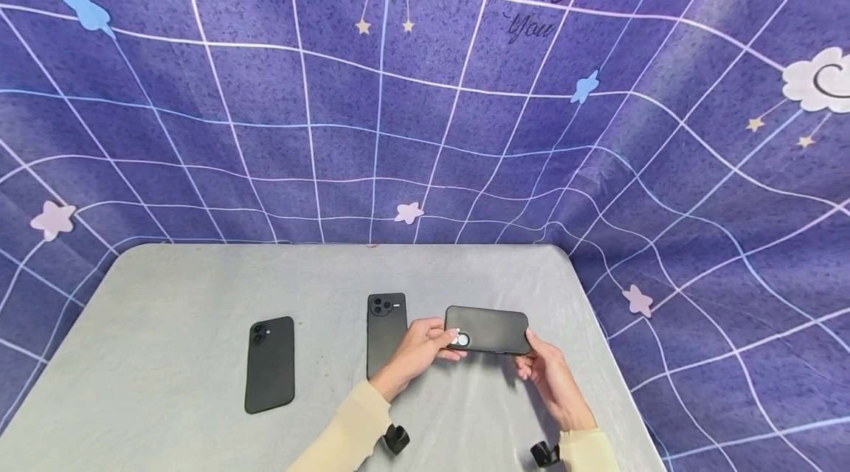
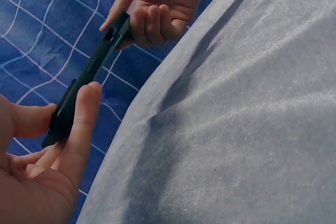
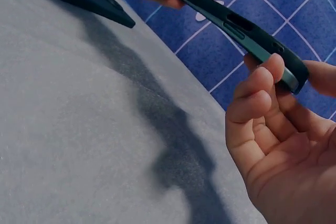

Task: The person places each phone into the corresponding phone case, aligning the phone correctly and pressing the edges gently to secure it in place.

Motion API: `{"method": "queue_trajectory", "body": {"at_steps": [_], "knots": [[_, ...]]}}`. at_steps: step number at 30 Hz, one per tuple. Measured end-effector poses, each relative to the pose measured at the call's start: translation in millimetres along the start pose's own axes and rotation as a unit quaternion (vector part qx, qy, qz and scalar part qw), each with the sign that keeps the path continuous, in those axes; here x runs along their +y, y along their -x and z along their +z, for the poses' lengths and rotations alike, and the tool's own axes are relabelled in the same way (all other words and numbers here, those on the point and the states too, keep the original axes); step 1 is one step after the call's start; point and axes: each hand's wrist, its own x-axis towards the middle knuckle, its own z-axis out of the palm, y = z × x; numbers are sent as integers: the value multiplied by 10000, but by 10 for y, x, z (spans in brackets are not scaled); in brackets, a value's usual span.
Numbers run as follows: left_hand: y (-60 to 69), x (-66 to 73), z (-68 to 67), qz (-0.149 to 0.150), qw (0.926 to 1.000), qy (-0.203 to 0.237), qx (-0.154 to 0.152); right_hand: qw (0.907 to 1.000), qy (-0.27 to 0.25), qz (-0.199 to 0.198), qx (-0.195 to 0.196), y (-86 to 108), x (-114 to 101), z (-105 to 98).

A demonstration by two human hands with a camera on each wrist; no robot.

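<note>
A black phone case [image 1: 494, 330] is held lengthwise above the right part of the table, its back facing up. Pale rounds show at its camera cut-outs near the left end. My left hand [image 1: 420, 348] pinches that end, thumb on the back and fingers beneath. At the other end my right hand [image 1: 550, 375] grips the case between thumb and fingers. Slots along the case's edge [image 3: 241, 27] appear in the right wrist view. Beside my left hand lies a black phone [image 1: 385, 335], partly covered by that hand. Whether anything sits inside the case is hidden.
Another black phone [image 1: 270, 369] with two lenses lies back up, farther left on the grey cloth-covered table [image 1: 179, 324]. A purple-blue curtain [image 1: 265, 140] with a grid pattern hangs behind the table and along its right side.
</note>
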Motion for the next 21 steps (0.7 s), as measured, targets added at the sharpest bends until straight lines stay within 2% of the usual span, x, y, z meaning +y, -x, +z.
{"method": "queue_trajectory", "body": {"at_steps": [4, 9, 21], "knots": [[24, 35, -1, 16, 10000, -58, -47, 9997, 20, 46, -227, 0, -26, -12], [37, 58, -18, 58, 9998, -154, -91, 9979, 247, -169, -573, 5, -15, -62], [25, 66, -58, 27, 9998, -112, -137, 9962, 468, -132, -729, -11, -3, -113]]}}
